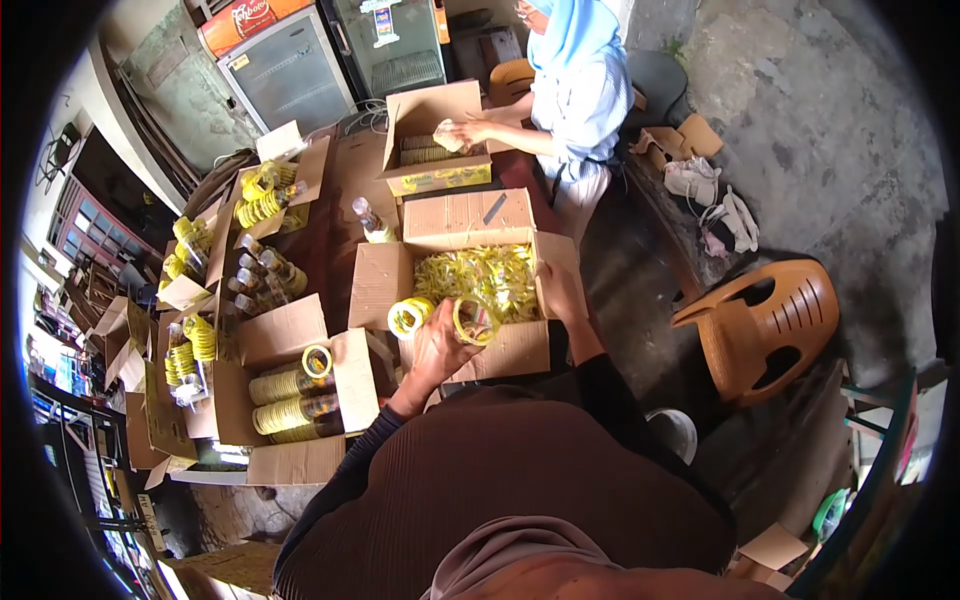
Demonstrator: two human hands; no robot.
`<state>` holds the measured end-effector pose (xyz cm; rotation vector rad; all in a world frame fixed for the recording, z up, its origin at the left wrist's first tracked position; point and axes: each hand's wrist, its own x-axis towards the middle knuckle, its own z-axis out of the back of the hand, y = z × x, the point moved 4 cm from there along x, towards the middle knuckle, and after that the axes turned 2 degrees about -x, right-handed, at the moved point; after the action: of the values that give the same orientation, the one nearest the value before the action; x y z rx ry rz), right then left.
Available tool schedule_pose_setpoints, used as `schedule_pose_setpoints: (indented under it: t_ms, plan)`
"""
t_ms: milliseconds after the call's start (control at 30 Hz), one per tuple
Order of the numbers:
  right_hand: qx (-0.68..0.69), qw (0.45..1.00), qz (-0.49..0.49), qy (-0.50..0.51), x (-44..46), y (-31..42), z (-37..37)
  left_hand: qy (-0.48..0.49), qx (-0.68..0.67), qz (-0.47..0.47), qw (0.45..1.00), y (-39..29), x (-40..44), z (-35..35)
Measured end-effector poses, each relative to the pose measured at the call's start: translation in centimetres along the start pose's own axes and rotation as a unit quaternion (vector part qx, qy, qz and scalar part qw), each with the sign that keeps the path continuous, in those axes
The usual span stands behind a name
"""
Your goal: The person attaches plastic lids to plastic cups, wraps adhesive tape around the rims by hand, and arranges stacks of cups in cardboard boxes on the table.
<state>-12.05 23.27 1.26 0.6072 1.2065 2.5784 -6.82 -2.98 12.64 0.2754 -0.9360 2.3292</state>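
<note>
My left hand (440,348) grips a clear plastic jar (474,322) with a yellow rim, tilted above the near edge of an open cardboard box (468,222). Small yellow packets (478,280) fill that box. A yellow ring-shaped lid or jar mouth (405,319) shows just left of my left hand; its lower part is hidden. On the box's right side, my right hand (563,293) holds the edge by the raised flap, its fingertips partly hidden. One filled jar (372,220) stands behind the box.
Across the table, a co-worker (580,90) handles something pale over another carton (440,180). At left stand a carton of stacked yellow-rimmed jars (290,405), several filled jars (265,275) and yellow lids (262,205). A brown plastic chair (765,320) is at right.
</note>
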Motion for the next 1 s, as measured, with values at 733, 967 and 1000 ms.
schedule_pose_setpoints:
  t_ms: [733,967,1000]
  plan:
    - [-0.104,0.994,-0.034,0.021,-2.3,7.7,-3.7,0.015,-0.235,0.013,0.972,8.0,0.1,0.0]
    - [0.052,0.998,-0.001,0.039,-2.5,7.8,-3.1,0.038,-0.202,-0.003,0.979,8.6,0.5,-2.2]
    - [0.088,0.995,0.001,0.045,-2.6,7.6,-3.2,0.041,-0.174,-0.026,0.983,8.8,0.7,-2.9]
